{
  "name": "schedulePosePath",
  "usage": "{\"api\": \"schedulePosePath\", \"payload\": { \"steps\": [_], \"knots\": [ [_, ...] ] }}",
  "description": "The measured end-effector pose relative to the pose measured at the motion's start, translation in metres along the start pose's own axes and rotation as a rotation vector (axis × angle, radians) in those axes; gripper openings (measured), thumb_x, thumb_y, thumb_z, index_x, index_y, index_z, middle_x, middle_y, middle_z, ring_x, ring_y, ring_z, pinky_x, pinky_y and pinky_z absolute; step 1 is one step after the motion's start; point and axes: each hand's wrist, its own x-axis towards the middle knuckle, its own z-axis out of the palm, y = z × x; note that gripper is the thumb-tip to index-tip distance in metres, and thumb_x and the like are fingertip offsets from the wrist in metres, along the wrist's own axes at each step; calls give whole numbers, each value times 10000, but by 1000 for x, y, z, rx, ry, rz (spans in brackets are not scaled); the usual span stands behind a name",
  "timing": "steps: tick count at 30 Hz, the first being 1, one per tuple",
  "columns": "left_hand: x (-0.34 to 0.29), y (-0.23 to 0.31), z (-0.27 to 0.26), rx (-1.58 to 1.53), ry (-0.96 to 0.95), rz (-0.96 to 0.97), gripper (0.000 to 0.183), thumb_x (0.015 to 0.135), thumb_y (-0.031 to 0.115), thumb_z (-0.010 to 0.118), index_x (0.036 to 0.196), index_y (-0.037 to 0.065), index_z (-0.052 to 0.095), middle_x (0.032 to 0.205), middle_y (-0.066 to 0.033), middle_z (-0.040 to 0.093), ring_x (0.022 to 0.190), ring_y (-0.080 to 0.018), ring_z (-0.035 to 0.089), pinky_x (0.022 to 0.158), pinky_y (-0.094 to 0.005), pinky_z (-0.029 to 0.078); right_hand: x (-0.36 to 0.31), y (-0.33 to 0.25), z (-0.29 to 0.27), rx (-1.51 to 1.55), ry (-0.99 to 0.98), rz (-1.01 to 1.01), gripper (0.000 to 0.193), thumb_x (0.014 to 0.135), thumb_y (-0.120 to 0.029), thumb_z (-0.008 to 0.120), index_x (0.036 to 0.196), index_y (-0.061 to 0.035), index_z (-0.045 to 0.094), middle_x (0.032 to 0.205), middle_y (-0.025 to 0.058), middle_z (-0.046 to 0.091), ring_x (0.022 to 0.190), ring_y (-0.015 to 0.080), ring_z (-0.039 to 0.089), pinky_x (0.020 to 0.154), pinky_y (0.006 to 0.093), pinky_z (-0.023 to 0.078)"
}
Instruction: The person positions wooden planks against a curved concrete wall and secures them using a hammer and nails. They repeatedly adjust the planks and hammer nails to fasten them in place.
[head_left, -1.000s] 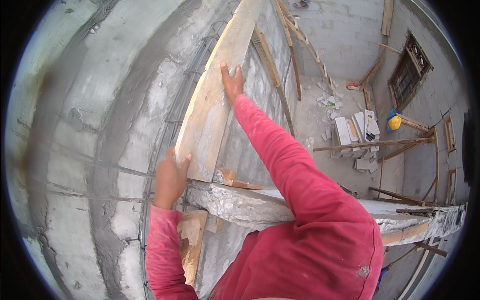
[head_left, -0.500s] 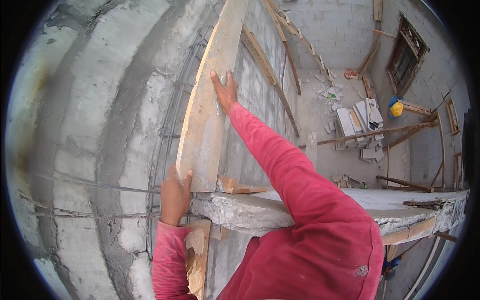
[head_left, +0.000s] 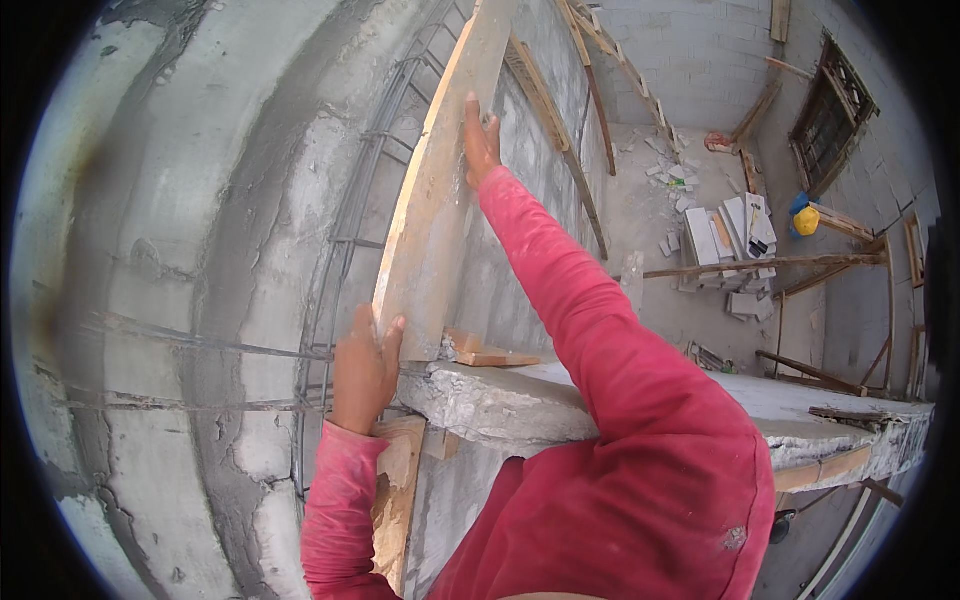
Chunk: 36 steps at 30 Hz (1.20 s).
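1. Long pale wooden board [head_left: 425,220]: left hand [head_left: 366,370] pinches its lower left edge; right hand [head_left: 482,142] at its right edge, grip unclear.
2. Leftward: open-gapped grey steel-rod cage [head_left: 346,240].
3. Beneath: rough concrete ledge [head_left: 490,405].
4. Right: open block-walled room [head_left: 680,65].

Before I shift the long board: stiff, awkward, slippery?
Probably stiff: the board looks like solid timber, its curve plausibly just lens bend. Likely unwieldy at the far end, since it runs out of view past the right hand. Probably gritty more than slick: its face looks smeared with grey.

Hands [head_left: 365,370] [head_left: 483,145] well apart, right arm [head_left: 550,255] outstretched
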Motion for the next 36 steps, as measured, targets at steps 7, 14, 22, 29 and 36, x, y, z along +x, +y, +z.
{"api": "schedulePosePath", "payload": {
  "steps": [7,14,22,29,36],
  "knots": [
    [3,29,14,18,20,12,295,1016,233,670,1071,-17,523,730,-326,629,706,-551,623,577,-581,463,18,-8,-48,225,-125,-56,1169,910,-812,523,1676,-25,120,1674,243,268,1498,390,376,1206,535,346],
    [5,6,8,21,36,-100,374,1041,287,631,1194,-44,547,804,-334,660,796,-544,657,675,-583,490,3,-8,-8,-35,-108,-11,1166,885,-827,558,1691,-94,142,1654,319,197,1514,439,331,1212,538,327],
    [13,-11,4,-56,-4,-175,389,1035,295,646,1220,-43,598,980,-326,716,959,-509,696,788,-514,537,6,11,13,-252,54,-57,1086,857,-791,632,1656,-127,315,1552,363,230,1433,528,405,1185,474,373],
    [18,-15,-3,-80,-50,-129,374,1019,253,659,1236,-44,594,958,-326,712,939,-509,697,781,-518,537,10,20,11,-257,60,-97,1072,884,-793,594,1662,-119,295,1547,347,255,1421,517,418,1183,489,371],
    [-2,4,10,-141,151,-192,392,988,210,679,1261,-50,570,943,-336,702,914,-525,686,758,-535,530,12,22,6,-229,1,-102,1071,898,-796,560,1675,-126,251,1566,350,261,1434,498,410,1181,503,376]
  ]
}}
